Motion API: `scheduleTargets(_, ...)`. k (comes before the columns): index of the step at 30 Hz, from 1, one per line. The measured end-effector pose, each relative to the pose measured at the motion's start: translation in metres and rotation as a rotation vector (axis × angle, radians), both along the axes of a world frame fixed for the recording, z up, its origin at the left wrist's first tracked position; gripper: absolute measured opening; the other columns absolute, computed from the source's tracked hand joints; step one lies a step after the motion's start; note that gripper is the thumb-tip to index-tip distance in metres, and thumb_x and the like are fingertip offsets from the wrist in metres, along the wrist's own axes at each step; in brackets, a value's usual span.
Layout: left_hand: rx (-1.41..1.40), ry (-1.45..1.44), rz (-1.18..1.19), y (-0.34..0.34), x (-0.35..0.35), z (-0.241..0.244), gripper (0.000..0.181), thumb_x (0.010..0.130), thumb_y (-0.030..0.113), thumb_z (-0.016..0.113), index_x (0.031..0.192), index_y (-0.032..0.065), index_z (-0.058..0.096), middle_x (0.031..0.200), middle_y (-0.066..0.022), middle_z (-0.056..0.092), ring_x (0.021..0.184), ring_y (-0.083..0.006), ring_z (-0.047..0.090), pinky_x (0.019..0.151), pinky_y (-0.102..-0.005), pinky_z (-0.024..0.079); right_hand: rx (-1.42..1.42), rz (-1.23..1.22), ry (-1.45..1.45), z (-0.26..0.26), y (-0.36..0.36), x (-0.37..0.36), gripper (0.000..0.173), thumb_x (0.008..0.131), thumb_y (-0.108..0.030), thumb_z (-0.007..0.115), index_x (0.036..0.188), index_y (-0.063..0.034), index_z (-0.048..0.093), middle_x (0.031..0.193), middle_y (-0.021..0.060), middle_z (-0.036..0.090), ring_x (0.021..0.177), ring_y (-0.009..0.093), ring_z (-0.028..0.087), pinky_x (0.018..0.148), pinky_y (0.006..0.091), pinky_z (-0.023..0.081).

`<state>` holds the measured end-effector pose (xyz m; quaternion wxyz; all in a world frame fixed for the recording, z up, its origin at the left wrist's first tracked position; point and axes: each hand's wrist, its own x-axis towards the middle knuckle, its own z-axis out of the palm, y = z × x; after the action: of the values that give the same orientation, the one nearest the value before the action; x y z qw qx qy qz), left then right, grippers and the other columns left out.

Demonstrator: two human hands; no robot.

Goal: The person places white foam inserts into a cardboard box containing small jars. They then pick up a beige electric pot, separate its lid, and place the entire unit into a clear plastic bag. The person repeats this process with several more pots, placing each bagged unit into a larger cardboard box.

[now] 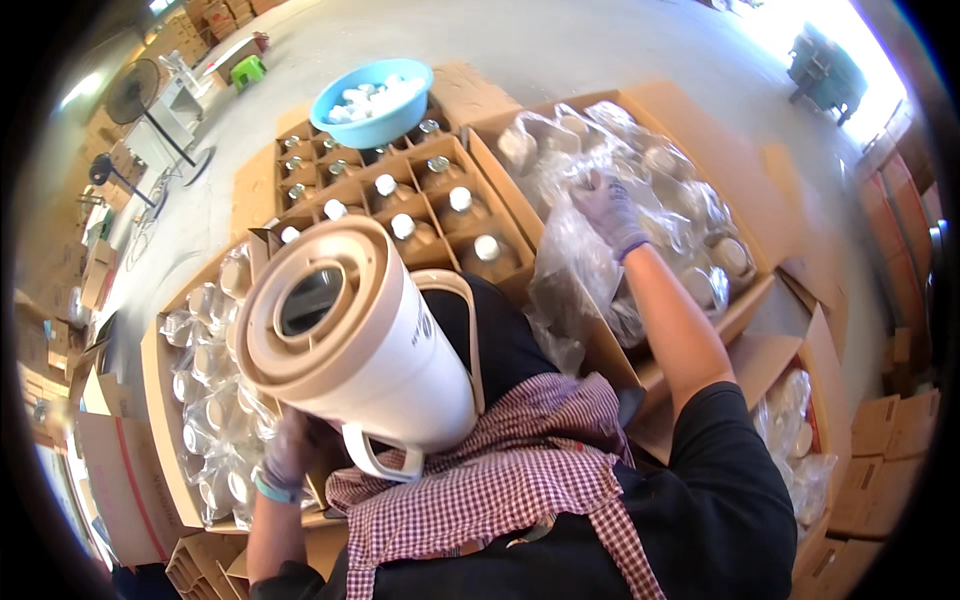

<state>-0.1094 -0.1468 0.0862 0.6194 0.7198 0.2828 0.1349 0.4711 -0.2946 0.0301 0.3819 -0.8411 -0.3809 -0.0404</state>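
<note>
A large white jug with a beige ringed end leans across my lap. A beige carrying handle and a white side handle are on its body. My left hand, in a grey glove, is beside the jug's lower left; the jug hides its fingers, so its grip cannot be told. Over the right carton, my gloved right hand is closed on a clear plastic bag. Plastic-wrapped round pieces lie in that carton.
Ahead is a divided carton of glass bottles, several with white caps. A blue basin of white pieces rests on it. At left, another carton holds wrapped pieces. Fans stand on the floor farther left.
</note>
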Motion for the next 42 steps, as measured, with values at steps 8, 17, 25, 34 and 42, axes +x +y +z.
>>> scheduleTargets(8,0.188,-0.382,0.305,0.183,0.176,0.037,0.049,0.102,0.021,0.063,0.146,0.0036,0.049,0.13,-0.0089,0.061,0.093,-0.015,0.064,0.08,-0.0254,0.053,0.206,0.716,-0.064,0.102,0.208,-0.175,0.081,0.074,-0.036,0.088,0.14,-0.0017,0.056,0.116,0.0198,0.068,0.102,0.03,0.068,0.09,0.043,0.054)
scheduleTargets(17,-0.253,-0.707,0.222,0.204,0.217,0.03,0.03,0.097,0.022,0.072,0.12,0.0035,0.065,0.099,0.0,0.069,0.08,-0.0101,0.063,0.069,-0.0253,0.052,0.187,0.829,0.267,0.054,0.281,-0.171,0.032,0.098,-0.022,0.07,0.124,-0.0038,0.067,0.104,0.0087,0.072,0.097,0.016,0.067,0.086,0.0306,0.057)
scheduleTargets(25,-0.286,-0.494,0.412,0.19,0.188,0.062,0.033,0.096,0.023,0.074,0.122,0.0037,0.068,0.096,-0.002,0.071,0.075,-0.0101,0.064,0.06,-0.0261,0.053,0.409,1.09,1.349,0.074,0.262,-0.144,0.025,0.097,-0.023,0.068,0.116,-0.007,0.07,0.11,0.0078,0.071,0.095,0.021,0.068,0.083,0.0377,0.056)
scheduleTargets(34,0.322,-0.457,0.759,0.131,0.096,0.012,0.04,0.109,0.035,0.05,0.112,0.0004,0.068,0.099,-0.0032,0.068,0.092,-0.0145,0.064,0.084,-0.0308,0.054,0.352,0.932,0.204,0.07,0.137,-0.15,0.036,0.104,-0.017,0.057,0.133,0.003,0.06,0.128,0.0126,0.066,0.115,0.024,0.065,0.102,0.0388,0.052)
scheduleTargets(42,1.339,-0.453,0.06,-0.04,0.006,-0.012,0.025,0.073,0.021,0.078,0.091,0.0127,0.062,0.085,-0.0032,0.059,0.09,-0.0284,0.064,0.095,-0.0565,0.052,0.094,1.318,0.182,0.106,0.022,-0.165,0.022,0.08,-0.003,0.066,0.1,-0.0027,0.074,0.103,0.01,0.072,0.102,0.029,0.068,0.1,0.0421,0.05)
